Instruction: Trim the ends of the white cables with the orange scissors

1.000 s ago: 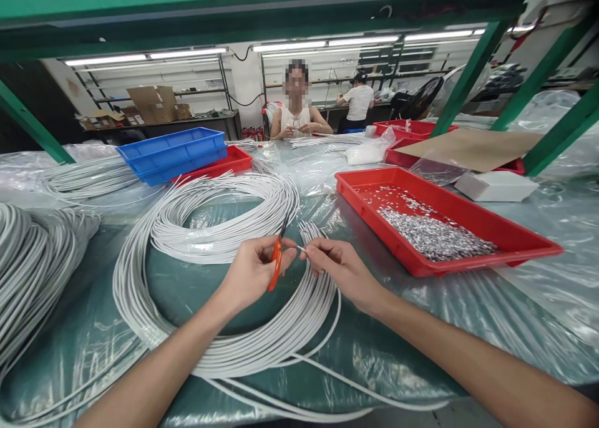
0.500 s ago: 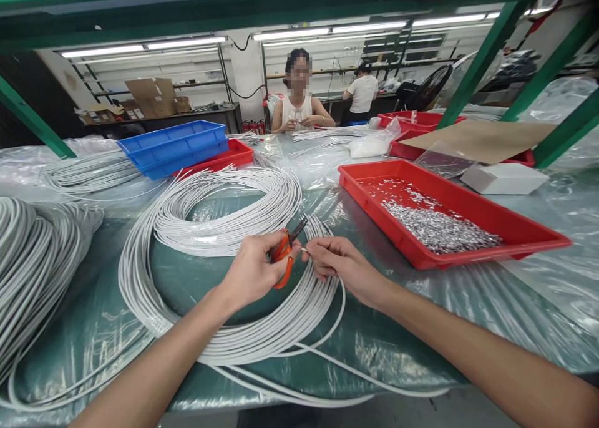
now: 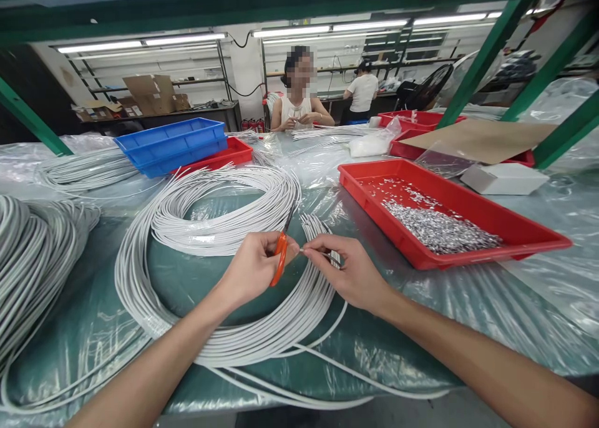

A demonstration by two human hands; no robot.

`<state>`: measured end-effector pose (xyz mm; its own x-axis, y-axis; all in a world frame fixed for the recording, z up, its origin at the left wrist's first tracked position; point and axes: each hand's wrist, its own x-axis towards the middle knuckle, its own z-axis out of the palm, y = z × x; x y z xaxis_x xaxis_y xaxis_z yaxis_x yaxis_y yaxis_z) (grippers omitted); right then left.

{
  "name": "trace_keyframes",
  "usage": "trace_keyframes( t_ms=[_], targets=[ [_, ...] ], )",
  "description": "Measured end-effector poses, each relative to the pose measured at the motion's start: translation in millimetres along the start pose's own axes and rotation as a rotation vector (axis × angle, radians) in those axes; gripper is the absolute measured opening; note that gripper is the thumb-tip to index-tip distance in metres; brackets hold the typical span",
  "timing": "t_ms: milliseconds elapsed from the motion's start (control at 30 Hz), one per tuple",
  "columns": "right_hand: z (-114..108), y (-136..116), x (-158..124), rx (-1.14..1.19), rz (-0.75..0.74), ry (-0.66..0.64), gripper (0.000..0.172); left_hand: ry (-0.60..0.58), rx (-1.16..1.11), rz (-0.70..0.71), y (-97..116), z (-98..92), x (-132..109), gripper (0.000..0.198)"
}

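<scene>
My left hand (image 3: 255, 262) is closed around a pair of orange-handled pliers (image 3: 279, 256), whose dark jaws point up and away. Its thumb and finger meet the tip of a white cable. Opposite, my right hand (image 3: 349, 266) is closed in a pinch at that cable's end (image 3: 301, 249); the exact tip is too small to make out. The cable (image 3: 345, 309) runs down from under my right hand. Beneath both hands lies a large coil of white cables (image 3: 266, 340), its cut ends bunched just beyond my right fingers.
A red tray (image 3: 388, 231) of small silvery metal pieces stands to the right. More cable bundles (image 3: 37, 266) lie at left. Blue bins (image 3: 173, 144) stand behind the coil. Green posts (image 3: 482, 66) frame the bench, and a person (image 3: 299, 107) sits across it.
The pliers have turned in my left hand, so they now show edge-on. My right fingers have shifted from a curled grip to a straighter pinch at the cable's end.
</scene>
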<state>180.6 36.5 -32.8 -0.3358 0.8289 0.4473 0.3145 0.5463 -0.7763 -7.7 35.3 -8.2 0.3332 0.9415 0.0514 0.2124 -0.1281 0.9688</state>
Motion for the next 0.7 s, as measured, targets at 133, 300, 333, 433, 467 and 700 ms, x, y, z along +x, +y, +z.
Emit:
trace_keyframes(
  t_ms=[133, 300, 333, 433, 467, 700],
  targets=[
    [-0.2, 0.2, 1.4, 0.021, 0.017, 0.016, 0.023, -0.008, -0.055, 0.006, 2.6, -0.4, 0.4, 0.023],
    [-0.8, 2.4, 2.5, 0.053, 0.066, -0.02, 0.026, 0.002, -0.031, 0.038, 1.3, 0.0, 0.8, 0.022],
    [-0.7, 2.5, 2.4, 0.055, 0.07, -0.022, 0.026, 0.002, -0.02, 0.038, 0.8, 0.2, 1.0, 0.022],
    [0.4, 2.1, 2.1, 0.068, 0.072, -0.026, 0.027, 0.008, -0.005, 0.035, -0.1, 1.2, 1.5, 0.02],
    [0.8, 1.9, 2.1, 0.075, 0.069, -0.028, 0.026, 0.012, -0.005, 0.036, -0.1, 1.6, 1.5, 0.02],
    [2.4, 2.4, 1.7, 0.093, 0.085, -0.029, 0.027, 0.018, -0.009, 0.035, -2.0, 3.1, -0.2, 0.017]
  ],
)
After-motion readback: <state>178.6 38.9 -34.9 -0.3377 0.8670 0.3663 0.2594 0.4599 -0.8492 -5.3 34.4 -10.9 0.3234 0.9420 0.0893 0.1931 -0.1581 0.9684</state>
